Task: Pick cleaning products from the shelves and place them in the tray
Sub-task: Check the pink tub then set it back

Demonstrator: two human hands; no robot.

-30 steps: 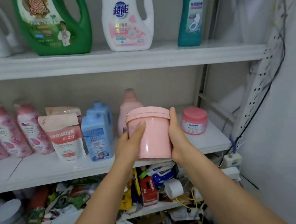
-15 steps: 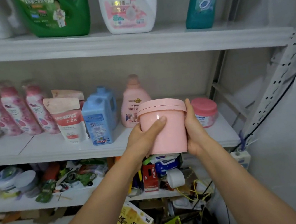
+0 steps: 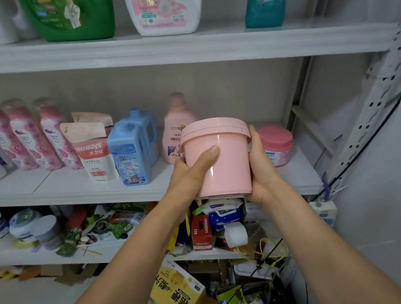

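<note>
A: Hands first. We mark the left hand (image 3: 193, 176) as gripping the pink tub (image 3: 231, 168), thumb laid across its front wall. Right one?

B: Right hand (image 3: 262, 165) clasps the tub's right side, thumb up by the lid rim. Its fingers go behind, hidden. We log both as holding it.

A: Tub location?

B: Centre of the frame, off any surface, lid on, slightly tilted. It's in front of the middle shelf (image 3: 55, 185); its base overlaps that shelf's front edge in the picture.

A: Neighbours?

B: Small pink jar (image 3: 277, 145) just right of the right hand, near the shelf's right end. Pink bottle (image 3: 175, 132) behind the left hand, blue bottles (image 3: 130, 160) left of that, then a refill pouch (image 3: 91, 150). We see the tub apart from all of them.

A: Open room?

B: Bare shelf strip in front of the bottles, centre left. The upper shelf (image 3: 178, 52) edge runs well above the lid. A perforated upright (image 3: 371, 109) slants down the right of the frame, plain wall (image 3: 398, 199) beyond. Under the forearms, a cluttered lower shelf (image 3: 27, 259) and a yellow box (image 3: 177, 297), lower centre.
</note>
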